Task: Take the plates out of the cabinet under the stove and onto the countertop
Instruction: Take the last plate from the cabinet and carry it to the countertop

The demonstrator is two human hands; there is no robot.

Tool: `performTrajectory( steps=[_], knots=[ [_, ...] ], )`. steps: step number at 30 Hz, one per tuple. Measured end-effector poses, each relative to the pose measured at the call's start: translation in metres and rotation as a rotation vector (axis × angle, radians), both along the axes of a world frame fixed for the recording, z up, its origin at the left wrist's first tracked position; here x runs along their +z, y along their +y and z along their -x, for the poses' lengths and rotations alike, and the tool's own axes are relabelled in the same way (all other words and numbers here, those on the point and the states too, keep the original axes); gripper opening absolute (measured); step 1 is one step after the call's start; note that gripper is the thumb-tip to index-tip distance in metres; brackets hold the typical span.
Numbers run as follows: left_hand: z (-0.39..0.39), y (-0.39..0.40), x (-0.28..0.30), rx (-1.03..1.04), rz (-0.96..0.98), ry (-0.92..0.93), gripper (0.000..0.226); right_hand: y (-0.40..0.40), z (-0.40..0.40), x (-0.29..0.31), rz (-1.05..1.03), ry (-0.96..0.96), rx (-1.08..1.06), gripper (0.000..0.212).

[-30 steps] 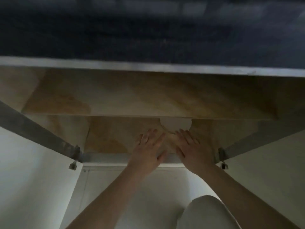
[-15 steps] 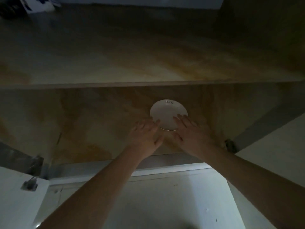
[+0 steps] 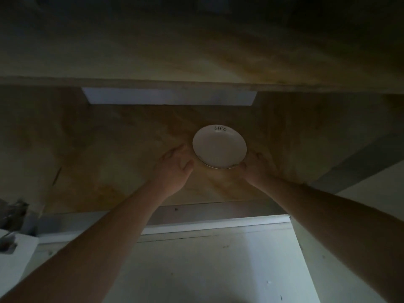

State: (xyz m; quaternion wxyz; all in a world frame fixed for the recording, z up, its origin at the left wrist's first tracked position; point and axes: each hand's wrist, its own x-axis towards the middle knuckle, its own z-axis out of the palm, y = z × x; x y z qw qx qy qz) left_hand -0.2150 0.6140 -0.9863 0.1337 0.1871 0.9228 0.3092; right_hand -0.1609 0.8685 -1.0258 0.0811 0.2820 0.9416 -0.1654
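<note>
A small white plate (image 3: 219,149) with dark lettering near its far rim lies on the cabinet's wooden shelf floor (image 3: 122,154), deep inside. My left hand (image 3: 175,169) sits just left of the plate, fingers relaxed and thumb out, close to the left rim. My right hand (image 3: 256,169) curls round the plate's lower right rim, and its fingertips are hidden by the edge. Only one plate shows; the dim light hides whether others lie under it.
An upper shelf board (image 3: 196,84) overhangs the plate. A pale opening (image 3: 168,96) shows at the cabinet's back. Open white doors (image 3: 360,193) flank both sides, with a hinge (image 3: 13,215) at the left. White floor (image 3: 207,270) lies below the cabinet's front lip.
The view dropped lower and closer into the cabinet. Both hands spread apart from in front of the plate to its two sides, and the right hand closed on the rim.
</note>
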Motion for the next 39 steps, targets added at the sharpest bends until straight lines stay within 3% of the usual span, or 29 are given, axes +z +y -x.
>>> performTrajectory(
  steps=[5, 11, 17, 19, 21, 26, 35, 39],
  knots=[
    [0.005, -0.006, -0.006, 0.098, -0.139, -0.152, 0.057, 0.014, 0.026, -0.011, 0.298, 0.144, -0.266, 0.065],
    [0.014, -0.009, -0.018, 0.244, -0.221, -0.277, 0.049, 0.021, 0.053, -0.024, 0.436, 0.109, -0.382, 0.050],
    [0.012, -0.010, -0.018, 0.290, -0.285, -0.297, 0.047, 0.029, 0.056, -0.028, 0.900, 0.213, -0.551, 0.041],
    [0.012, -0.011, -0.019, 0.303, -0.261, -0.285, 0.044, 0.021, 0.061, -0.024, 1.074, 0.265, -0.756, 0.039],
    [0.013, -0.011, -0.021, 0.313, -0.243, -0.266, 0.039, 0.015, 0.065, -0.023, 1.069, 0.248, -0.815, 0.039],
    [0.010, -0.013, -0.028, 0.320, -0.209, -0.302, 0.036, 0.007, 0.060, -0.021, 1.060, 0.242, -0.773, 0.038],
    [-0.002, -0.012, -0.043, 0.368, -0.318, -0.518, 0.034, -0.007, 0.022, -0.021, 0.892, 0.245, -0.320, 0.042],
    [-0.004, -0.008, -0.050, 0.376, -0.346, -0.563, 0.031, -0.015, 0.009, -0.023, 0.817, 0.188, -0.221, 0.051]
  ],
)
